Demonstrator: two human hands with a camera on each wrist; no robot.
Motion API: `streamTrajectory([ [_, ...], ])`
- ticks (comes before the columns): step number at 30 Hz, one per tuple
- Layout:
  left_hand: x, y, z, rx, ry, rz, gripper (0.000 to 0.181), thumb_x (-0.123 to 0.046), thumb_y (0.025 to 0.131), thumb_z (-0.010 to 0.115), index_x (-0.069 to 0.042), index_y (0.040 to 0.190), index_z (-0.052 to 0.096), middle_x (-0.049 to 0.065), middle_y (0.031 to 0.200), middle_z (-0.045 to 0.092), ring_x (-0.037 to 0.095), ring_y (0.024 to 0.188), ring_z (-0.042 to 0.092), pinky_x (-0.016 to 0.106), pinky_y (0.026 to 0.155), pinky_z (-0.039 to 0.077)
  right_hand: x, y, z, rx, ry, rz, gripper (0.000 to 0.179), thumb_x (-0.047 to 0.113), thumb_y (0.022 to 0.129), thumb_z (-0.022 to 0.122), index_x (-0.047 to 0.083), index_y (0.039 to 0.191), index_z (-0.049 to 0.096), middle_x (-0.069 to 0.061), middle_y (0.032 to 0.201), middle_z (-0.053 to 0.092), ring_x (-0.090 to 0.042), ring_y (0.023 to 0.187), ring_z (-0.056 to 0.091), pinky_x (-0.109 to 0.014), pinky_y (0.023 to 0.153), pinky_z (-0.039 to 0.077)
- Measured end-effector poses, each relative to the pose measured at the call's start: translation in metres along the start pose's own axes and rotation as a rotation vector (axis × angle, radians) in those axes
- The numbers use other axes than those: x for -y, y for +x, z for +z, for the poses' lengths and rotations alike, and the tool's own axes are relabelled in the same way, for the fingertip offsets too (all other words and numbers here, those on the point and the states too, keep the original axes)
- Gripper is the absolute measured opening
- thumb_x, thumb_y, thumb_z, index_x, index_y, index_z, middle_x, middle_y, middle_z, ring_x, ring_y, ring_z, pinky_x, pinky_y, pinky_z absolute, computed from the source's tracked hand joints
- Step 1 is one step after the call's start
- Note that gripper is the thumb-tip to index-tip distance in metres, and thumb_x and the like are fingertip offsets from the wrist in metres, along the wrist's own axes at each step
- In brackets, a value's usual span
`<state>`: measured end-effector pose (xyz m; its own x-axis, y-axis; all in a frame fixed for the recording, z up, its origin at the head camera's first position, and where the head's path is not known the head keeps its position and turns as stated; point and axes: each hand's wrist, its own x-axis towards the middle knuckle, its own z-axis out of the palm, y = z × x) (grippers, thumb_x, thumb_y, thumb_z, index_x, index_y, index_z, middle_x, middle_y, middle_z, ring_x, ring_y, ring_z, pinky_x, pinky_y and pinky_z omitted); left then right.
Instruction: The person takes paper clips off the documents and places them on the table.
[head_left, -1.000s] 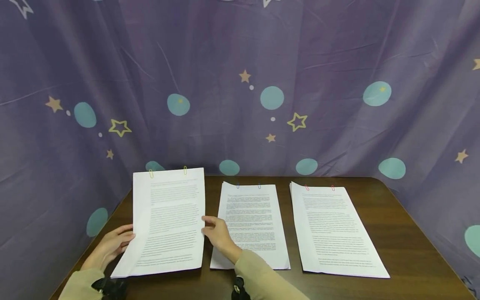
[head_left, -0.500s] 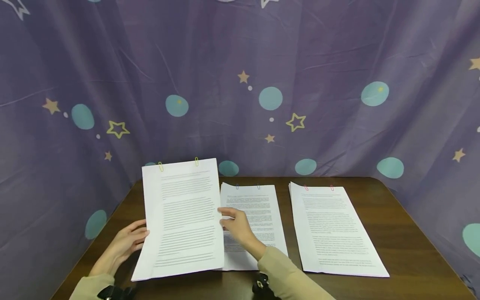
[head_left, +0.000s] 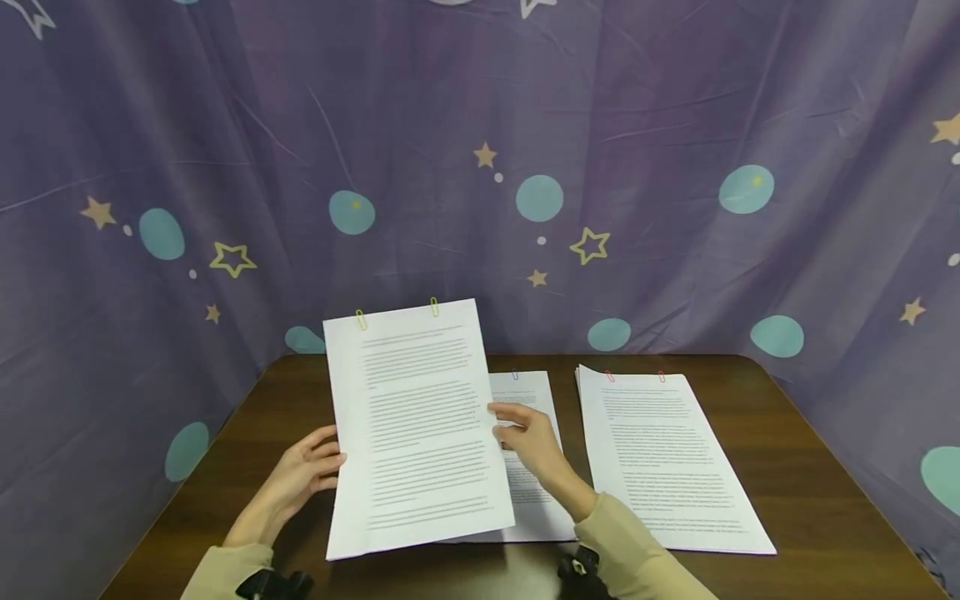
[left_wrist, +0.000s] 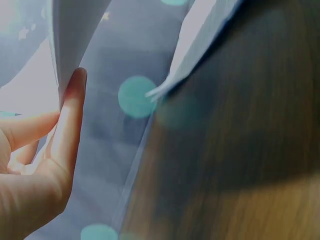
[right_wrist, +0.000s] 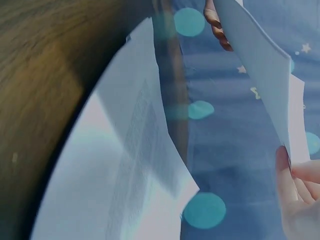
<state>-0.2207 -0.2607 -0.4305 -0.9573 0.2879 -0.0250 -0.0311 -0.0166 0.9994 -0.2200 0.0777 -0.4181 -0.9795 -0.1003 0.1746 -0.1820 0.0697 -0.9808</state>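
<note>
A stack of printed sheets (head_left: 420,425), with two yellow paper clips (head_left: 434,307) on its top edge, is held up above the table, tilted to face the head camera. My left hand (head_left: 300,475) pinches its left edge; in the left wrist view the thumb and fingers close on the paper from both faces. My right hand (head_left: 538,446) pinches the right edge, as the right wrist view also shows. Behind and below it lies a second stack (head_left: 536,517), partly covered, with one blue paper clip (head_left: 515,375) showing.
To the right, a third stack of printed sheets (head_left: 675,458) with two red paper clips (head_left: 662,377) lies on the dark wooden table (head_left: 810,500). A purple curtain (head_left: 645,108) with stars and teal dots hangs behind and beside the table.
Both hands have carried the yellow-clipped stack rightward and slightly up, tilting it a little. It now covers much of the middle stack. The right-hand stack lies where it was.
</note>
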Motion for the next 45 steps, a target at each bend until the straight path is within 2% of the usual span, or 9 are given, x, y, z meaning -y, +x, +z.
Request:
streamTrajectory([
  [6, -0.004, 0.008, 0.023, -0.005, -0.005, -0.004, 0.052, 0.004, 0.084, 0.053, 0.006, 0.129, 0.025, -0.003, 0.088, 0.061, 0.013, 0.075, 0.061, 0.029, 0.063, 0.052, 0.007, -0.007, -0.021, -0.054, -0.037, 0.008, 0.031, -0.003, 0.080, 0.059, 0.000, 0.110, 0.059, -0.021, 0.109, 0.058, -0.026, 0.084, 0.062, -0.032, 0.067, 0.052],
  [8, -0.006, 0.010, 0.031, -0.004, -0.001, -0.008, 0.056, 0.004, 0.084, 0.053, 0.009, 0.130, 0.021, -0.003, 0.087, 0.061, 0.013, 0.075, 0.061, 0.030, 0.063, 0.052, 0.007, -0.008, -0.028, -0.072, -0.040, 0.013, 0.031, -0.004, 0.079, 0.059, 0.001, 0.110, 0.060, -0.020, 0.108, 0.059, -0.025, 0.083, 0.062, -0.032, 0.067, 0.052],
  [15, -0.006, 0.022, 0.054, 0.042, -0.018, -0.007, 0.056, 0.003, 0.084, 0.054, 0.009, 0.130, 0.022, -0.002, 0.087, 0.059, 0.012, 0.077, 0.060, 0.030, 0.064, 0.052, 0.007, -0.018, -0.052, -0.123, -0.059, 0.040, 0.031, -0.004, 0.079, 0.060, 0.001, 0.110, 0.060, -0.018, 0.109, 0.059, -0.023, 0.087, 0.061, -0.031, 0.066, 0.052],
  [20, -0.004, 0.030, 0.072, 0.051, -0.024, -0.005, 0.051, 0.003, 0.083, 0.055, 0.008, 0.127, 0.028, -0.002, 0.086, 0.060, 0.013, 0.076, 0.061, 0.031, 0.063, 0.052, 0.008, -0.027, -0.070, -0.154, -0.081, 0.086, 0.031, -0.001, 0.080, 0.060, 0.003, 0.111, 0.060, -0.018, 0.109, 0.059, -0.019, 0.088, 0.060, -0.032, 0.068, 0.051],
  [25, -0.003, 0.035, 0.093, 0.014, -0.002, -0.008, 0.045, 0.003, 0.082, 0.055, 0.010, 0.121, 0.033, -0.002, 0.080, 0.060, 0.012, 0.071, 0.060, 0.030, 0.060, 0.052, 0.005, -0.036, -0.088, -0.166, -0.083, 0.117, 0.033, 0.003, 0.081, 0.061, 0.002, 0.114, 0.057, -0.018, 0.114, 0.056, -0.017, 0.091, 0.059, -0.027, 0.070, 0.051],
  [31, -0.002, 0.041, 0.114, -0.022, 0.037, -0.020, 0.039, 0.003, 0.082, 0.055, 0.011, 0.117, 0.038, 0.000, 0.079, 0.058, 0.010, 0.067, 0.058, 0.030, 0.059, 0.052, 0.004, -0.046, -0.105, -0.172, -0.088, 0.142, 0.035, 0.005, 0.081, 0.061, 0.000, 0.116, 0.055, -0.019, 0.117, 0.055, -0.010, 0.091, 0.059, -0.029, 0.070, 0.051],
  [37, 0.004, 0.044, 0.130, -0.055, 0.054, -0.010, 0.033, 0.001, 0.082, 0.057, 0.011, 0.110, 0.043, 0.001, 0.074, 0.060, 0.012, 0.059, 0.057, 0.039, 0.059, 0.052, 0.000, -0.058, -0.119, -0.162, -0.140, 0.155, 0.037, 0.010, 0.081, 0.062, 0.000, 0.116, 0.054, -0.020, 0.117, 0.054, -0.016, 0.091, 0.060, -0.030, 0.071, 0.051],
  [45, 0.010, 0.045, 0.145, -0.140, 0.030, 0.005, 0.019, -0.002, 0.082, 0.059, 0.010, 0.094, 0.051, -0.001, 0.063, 0.060, 0.008, 0.052, 0.052, 0.023, 0.047, 0.048, -0.003, -0.066, -0.128, -0.146, -0.161, 0.161, 0.038, 0.010, 0.081, 0.062, 0.000, 0.117, 0.054, -0.021, 0.116, 0.054, -0.018, 0.090, 0.061, -0.029, 0.070, 0.051],
])
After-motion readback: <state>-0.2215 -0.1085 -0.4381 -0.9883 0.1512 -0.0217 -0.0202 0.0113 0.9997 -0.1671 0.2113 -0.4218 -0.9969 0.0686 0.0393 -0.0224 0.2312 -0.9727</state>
